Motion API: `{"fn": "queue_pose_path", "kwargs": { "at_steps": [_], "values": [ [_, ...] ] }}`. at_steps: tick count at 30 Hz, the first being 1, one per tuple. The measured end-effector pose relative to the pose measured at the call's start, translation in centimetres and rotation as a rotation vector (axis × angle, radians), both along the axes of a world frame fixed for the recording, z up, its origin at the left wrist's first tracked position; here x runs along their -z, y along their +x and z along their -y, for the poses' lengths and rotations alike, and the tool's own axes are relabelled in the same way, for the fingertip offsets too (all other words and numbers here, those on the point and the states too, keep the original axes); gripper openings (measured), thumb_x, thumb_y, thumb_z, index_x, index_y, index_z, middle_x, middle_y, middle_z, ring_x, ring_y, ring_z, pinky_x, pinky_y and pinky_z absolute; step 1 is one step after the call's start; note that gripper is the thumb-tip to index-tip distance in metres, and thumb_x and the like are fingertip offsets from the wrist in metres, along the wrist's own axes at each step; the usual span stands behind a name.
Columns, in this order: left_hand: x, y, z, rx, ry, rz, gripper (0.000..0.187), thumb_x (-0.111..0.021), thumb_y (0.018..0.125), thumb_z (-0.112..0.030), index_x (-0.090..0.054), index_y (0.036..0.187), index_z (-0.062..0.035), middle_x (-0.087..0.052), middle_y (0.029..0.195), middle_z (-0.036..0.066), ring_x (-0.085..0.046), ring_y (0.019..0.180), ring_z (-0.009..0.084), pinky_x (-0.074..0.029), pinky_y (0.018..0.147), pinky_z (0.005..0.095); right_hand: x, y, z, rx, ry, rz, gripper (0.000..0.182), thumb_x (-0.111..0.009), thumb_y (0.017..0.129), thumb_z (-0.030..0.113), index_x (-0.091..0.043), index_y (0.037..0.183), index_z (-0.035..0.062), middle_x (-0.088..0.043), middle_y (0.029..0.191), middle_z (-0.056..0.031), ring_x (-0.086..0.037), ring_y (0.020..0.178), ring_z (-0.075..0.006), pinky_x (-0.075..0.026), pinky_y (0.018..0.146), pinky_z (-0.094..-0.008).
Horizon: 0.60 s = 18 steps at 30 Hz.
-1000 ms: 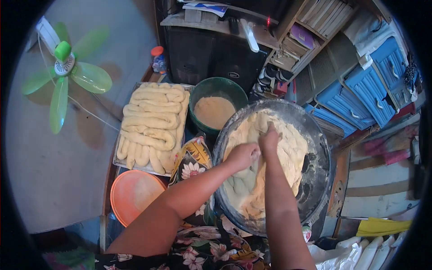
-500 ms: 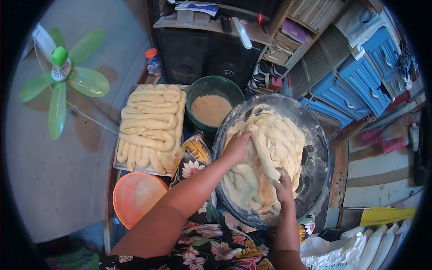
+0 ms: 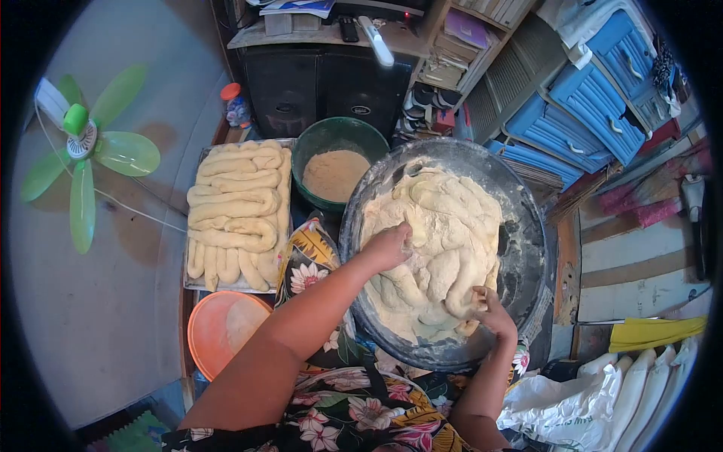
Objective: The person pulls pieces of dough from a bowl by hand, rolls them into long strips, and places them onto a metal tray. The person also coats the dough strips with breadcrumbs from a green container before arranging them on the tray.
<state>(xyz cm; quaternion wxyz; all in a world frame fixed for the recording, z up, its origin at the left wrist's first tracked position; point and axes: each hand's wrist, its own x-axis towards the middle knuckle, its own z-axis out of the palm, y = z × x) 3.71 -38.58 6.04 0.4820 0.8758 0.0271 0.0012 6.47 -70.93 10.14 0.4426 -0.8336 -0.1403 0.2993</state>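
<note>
A wide black basin [image 3: 529, 275] stands before me, holding a large floury mass of dough [image 3: 444, 200]. My left hand [image 3: 390, 247] is at the left side of the dough, its fingers curled in and closed on a bit of it. Lower right, my right hand [image 3: 495, 313] has its fingers bent around the end of a thick dough rope [image 3: 463, 286], which curves down against the rest. To the left of the basin, a metal tray [image 3: 197, 285] bears several long ropes of dough [image 3: 233, 200] laid side by side and folded back.
A green tub [image 3: 305, 143] with flour [image 3: 335, 175] stands behind the basin's left side. An orange bowl [image 3: 202, 331] sits below the tray. A green-bladed fan [image 3: 79, 143] is at far left, black speakers [image 3: 282, 98] behind, blue drawers [image 3: 595, 113] and a white sack [image 3: 561, 407] at right.
The dough strip stretched between my hands has come down onto the mass and now lies curved. My right hand has moved slightly right, my left slightly down. The view has shifted a little.
</note>
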Motion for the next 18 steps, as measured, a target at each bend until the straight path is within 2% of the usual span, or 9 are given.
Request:
{"fn": "queue_pose_path", "kwargs": {
  "at_steps": [1, 2, 6, 9, 11, 12, 14, 15, 18],
  "values": [
    [-0.1, -0.2, 0.0, -0.005, 0.030, 0.011, 0.035, -0.066, 0.074, -0.017, -0.049, 0.100, -0.0022, -0.059, 0.096, 0.017, -0.057, 0.096, 0.0315, -0.044, 0.082, 0.0366, 0.6, 0.5, 0.2, -0.130, -0.371, 0.386, 0.052, -0.062, 0.066, 0.013, -0.047, 0.114, 0.0021, -0.053, 0.104, -0.0088, -0.050, 0.100, -0.0197, -0.038, 0.089, -0.0282],
    [0.1, -0.3, 0.0, -0.007, 0.028, 0.006, 0.035, -0.066, 0.074, -0.017, -0.049, 0.100, -0.0022, -0.059, 0.096, 0.017, -0.057, 0.096, 0.0315, -0.044, 0.082, 0.0366, 1.3, 1.7, 0.2, -0.110, -0.223, 0.453, 0.047, -0.061, 0.076, 0.024, -0.048, 0.113, -0.0010, -0.051, 0.109, -0.0142, -0.046, 0.110, -0.0246, -0.036, 0.094, -0.0320],
    [0.5, -0.3, 0.2, 0.070, 0.061, 0.057, 0.027, -0.066, 0.075, -0.019, -0.054, 0.092, -0.0022, -0.059, 0.093, 0.016, -0.057, 0.092, 0.0318, -0.044, 0.080, 0.0370, 4.4, 5.2, -2.6, 0.266, -0.055, 0.021, 0.050, -0.062, 0.079, 0.029, -0.049, 0.115, -0.0034, -0.046, 0.119, -0.0214, -0.039, 0.119, -0.0303, -0.030, 0.100, -0.0351],
    [0.2, -0.1, 0.0, 0.073, 0.059, 0.080, 0.027, -0.066, 0.075, -0.021, -0.056, 0.090, -0.0022, -0.059, 0.092, 0.015, -0.056, 0.092, 0.0315, -0.044, 0.081, 0.0369, 5.6, 3.4, -7.6, 0.332, -0.394, 0.515, 0.058, -0.060, 0.079, 0.027, -0.044, 0.125, -0.0042, -0.037, 0.132, -0.0271, -0.033, 0.125, -0.0356, -0.026, 0.104, -0.0385],
    [-0.1, -0.3, 0.0, 0.067, 0.038, 0.069, 0.029, -0.067, 0.074, -0.024, -0.056, 0.090, -0.0022, -0.059, 0.092, 0.015, -0.056, 0.093, 0.0311, -0.043, 0.081, 0.0367, 5.8, 2.0, -8.3, 0.234, -0.313, 0.875, 0.043, -0.062, 0.079, 0.019, -0.050, 0.112, -0.0055, -0.050, 0.117, -0.0232, -0.048, 0.110, -0.0312, -0.037, 0.094, -0.0357],
    [-0.5, -0.4, 0.2, 0.102, 0.047, 0.068, 0.037, -0.069, 0.072, -0.027, -0.056, 0.097, -0.0026, -0.058, 0.097, 0.016, -0.055, 0.095, 0.0311, -0.043, 0.083, 0.0368, 4.3, 1.1, -8.9, 0.233, -0.313, 0.872, 0.043, -0.062, 0.079, 0.019, -0.050, 0.112, -0.0055, -0.050, 0.117, -0.0232, -0.048, 0.110, -0.0312, -0.037, 0.094, -0.0357],
    [-1.2, -0.7, 0.6, 0.142, 0.055, 0.067, 0.046, -0.071, 0.070, -0.031, -0.055, 0.103, -0.0031, -0.057, 0.102, 0.017, -0.054, 0.098, 0.0312, -0.043, 0.085, 0.0369, -0.5, -0.8, -9.7, 0.310, -0.086, 0.224, 0.038, -0.061, 0.074, 0.008, -0.049, 0.107, -0.0051, -0.052, 0.115, -0.0198, -0.052, 0.106, -0.0321, -0.040, 0.091, -0.0352],
    [-1.6, -1.1, 1.1, 0.215, 0.101, 0.218, 0.055, -0.073, 0.067, -0.033, -0.053, 0.110, -0.0038, -0.055, 0.108, 0.017, -0.053, 0.101, 0.0315, -0.042, 0.087, 0.0375, -1.0, -1.2, -9.5, 0.312, -0.085, 0.228, 0.038, -0.061, 0.074, 0.008, -0.049, 0.107, -0.0051, -0.052, 0.115, -0.0198, -0.052, 0.106, -0.0321, -0.040, 0.091, -0.0352],
    [-3.8, -2.5, 3.4, 0.311, 0.052, 0.315, 0.070, -0.075, 0.064, -0.036, -0.046, 0.121, -0.0050, -0.051, 0.118, 0.018, -0.051, 0.105, 0.0322, -0.040, 0.091, 0.0387, -3.4, -2.7, -9.1, 0.321, 0.545, 0.176, 0.031, -0.055, 0.071, -0.006, -0.049, 0.101, 0.0004, -0.056, 0.094, -0.0073, -0.055, 0.085, -0.0138, -0.045, 0.077, -0.0258]
  ]
}}
